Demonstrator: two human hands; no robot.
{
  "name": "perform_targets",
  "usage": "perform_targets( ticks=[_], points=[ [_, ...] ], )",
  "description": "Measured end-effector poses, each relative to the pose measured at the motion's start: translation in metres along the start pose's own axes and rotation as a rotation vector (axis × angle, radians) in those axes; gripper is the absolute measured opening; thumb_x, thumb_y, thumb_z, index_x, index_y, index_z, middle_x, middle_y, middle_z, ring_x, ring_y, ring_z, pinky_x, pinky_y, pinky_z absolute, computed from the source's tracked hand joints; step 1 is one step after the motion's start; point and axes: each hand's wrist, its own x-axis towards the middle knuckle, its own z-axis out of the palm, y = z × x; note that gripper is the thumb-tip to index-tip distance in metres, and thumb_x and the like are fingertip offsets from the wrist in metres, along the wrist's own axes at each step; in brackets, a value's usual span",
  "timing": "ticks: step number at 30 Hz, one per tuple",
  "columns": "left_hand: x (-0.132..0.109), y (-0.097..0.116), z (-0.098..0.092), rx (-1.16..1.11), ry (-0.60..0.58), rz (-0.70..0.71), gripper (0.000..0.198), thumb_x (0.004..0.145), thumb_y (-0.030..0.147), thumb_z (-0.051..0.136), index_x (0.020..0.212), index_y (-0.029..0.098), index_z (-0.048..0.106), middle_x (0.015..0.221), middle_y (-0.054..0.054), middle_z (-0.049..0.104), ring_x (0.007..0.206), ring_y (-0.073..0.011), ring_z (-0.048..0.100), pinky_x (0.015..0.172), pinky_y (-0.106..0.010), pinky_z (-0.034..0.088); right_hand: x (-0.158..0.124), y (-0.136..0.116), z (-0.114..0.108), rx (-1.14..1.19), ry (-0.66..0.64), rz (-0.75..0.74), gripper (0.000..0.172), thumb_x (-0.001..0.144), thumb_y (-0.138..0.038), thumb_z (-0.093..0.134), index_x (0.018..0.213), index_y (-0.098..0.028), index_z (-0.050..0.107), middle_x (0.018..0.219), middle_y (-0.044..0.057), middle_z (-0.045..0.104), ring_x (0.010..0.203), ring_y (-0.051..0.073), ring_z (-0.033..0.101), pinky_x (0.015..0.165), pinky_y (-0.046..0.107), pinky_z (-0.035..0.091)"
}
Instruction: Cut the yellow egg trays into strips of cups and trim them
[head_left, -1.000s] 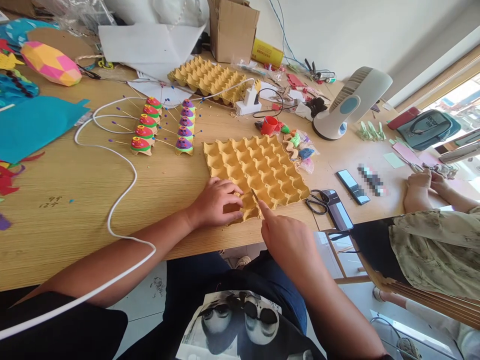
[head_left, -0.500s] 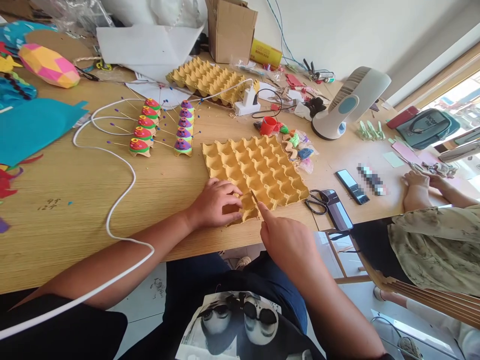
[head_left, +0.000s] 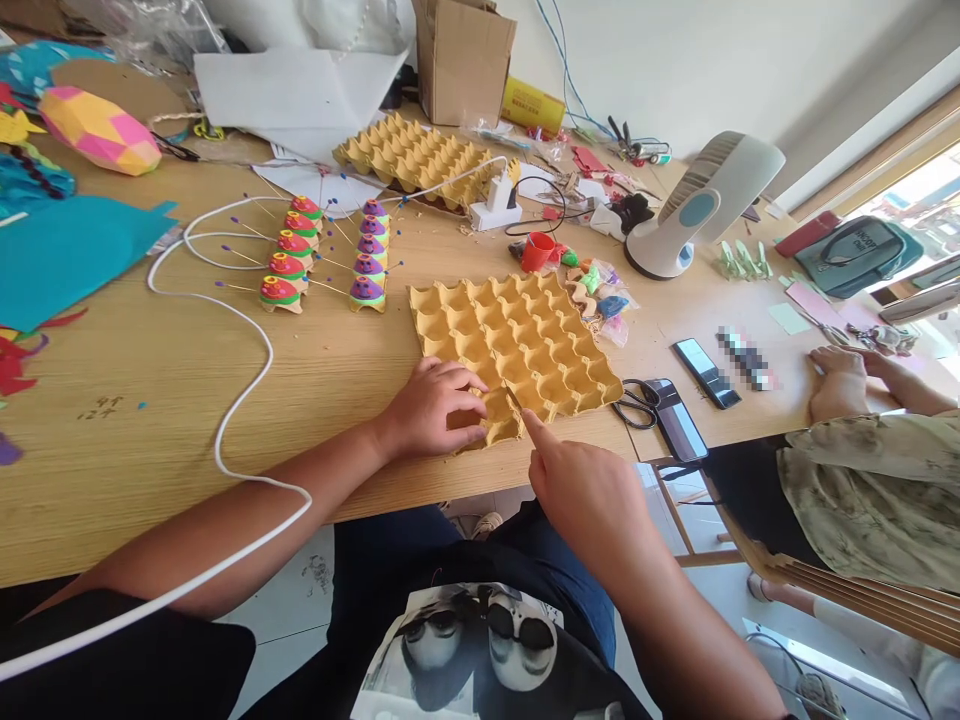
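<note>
A yellow egg tray point(head_left: 517, 335) lies flat on the wooden table point(head_left: 150, 420), its near corner at the table's front edge. My left hand point(head_left: 431, 405) rests on that near corner, fingers curled over the cups and pressing it down. My right hand point(head_left: 581, 490) is closed round a thin blade or cutter point(head_left: 512, 395), index finger stretched along it, with the tip set into the tray just right of my left fingers. The tool's handle is hidden inside my fist.
Painted egg-cup figures with pins point(head_left: 326, 255) stand left of the tray, and a white cable point(head_left: 225, 420) loops past them. Scissors point(head_left: 631, 405) and two phones point(head_left: 679, 420) lie to the right. A second egg tray point(head_left: 416, 155), a fan point(head_left: 697, 205) and another person's hands point(head_left: 844, 370) are nearby.
Hardly anything has moved. My right hand has shifted slightly right and down along the tray's near corner; my left hand stays put.
</note>
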Motion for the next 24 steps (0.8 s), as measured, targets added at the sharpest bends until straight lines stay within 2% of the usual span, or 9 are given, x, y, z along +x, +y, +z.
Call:
perform_targets(
  ticks=[6,10,14,18,24],
  points=[
    [0.0002,0.0003,-0.0008,-0.001,-0.004,-0.008,0.027,0.088,0.054,0.071,0.092,0.029,0.081,0.122,-0.006,0.075,0.116,-0.0301,0.063,0.103,-0.053,0.03,-0.0008,-0.0023,0.0024,-0.012,0.001,-0.009,0.063,0.106,-0.021,0.049,0.167,-0.025,0.034,0.08,0.005,0.081,0.076,0.02,0.079,0.054,0.026,0.039],
    [0.0002,-0.0004,-0.0009,0.003,-0.008,-0.001,0.026,0.088,0.053,0.072,0.092,0.029,0.082,0.121,-0.005,0.075,0.116,-0.0303,0.063,0.104,-0.053,0.03,0.0008,-0.0023,0.0005,0.0,-0.027,0.003,0.063,0.106,-0.021,0.048,0.167,-0.026,0.034,0.086,0.006,0.082,0.079,0.02,0.08,0.054,0.026,0.04],
    [0.0003,-0.0003,-0.0008,0.003,-0.012,-0.009,0.025,0.087,0.052,0.073,0.091,0.029,0.081,0.121,-0.005,0.074,0.116,-0.0303,0.063,0.104,-0.052,0.031,0.0002,-0.0012,-0.0001,-0.027,-0.023,-0.021,0.064,0.107,-0.021,0.046,0.168,-0.026,0.031,0.082,0.006,0.081,0.078,0.02,0.08,0.056,0.026,0.043],
    [0.0006,-0.0001,-0.0003,0.006,-0.008,-0.006,0.026,0.087,0.053,0.073,0.091,0.029,0.081,0.121,-0.005,0.075,0.116,-0.0311,0.063,0.104,-0.053,0.032,0.0011,-0.0011,0.0002,-0.009,-0.025,-0.01,0.063,0.106,-0.021,0.047,0.168,-0.025,0.033,0.088,0.007,0.082,0.079,0.02,0.08,0.056,0.026,0.043],
    [0.0007,-0.0012,0.0012,-0.002,-0.007,0.002,0.025,0.087,0.052,0.073,0.092,0.029,0.081,0.121,-0.005,0.074,0.115,-0.0296,0.063,0.105,-0.052,0.032,0.0019,-0.0002,0.0015,-0.018,-0.017,-0.022,0.064,0.106,-0.02,0.047,0.168,-0.024,0.032,0.084,0.007,0.082,0.079,0.02,0.08,0.056,0.026,0.045]
  ],
)
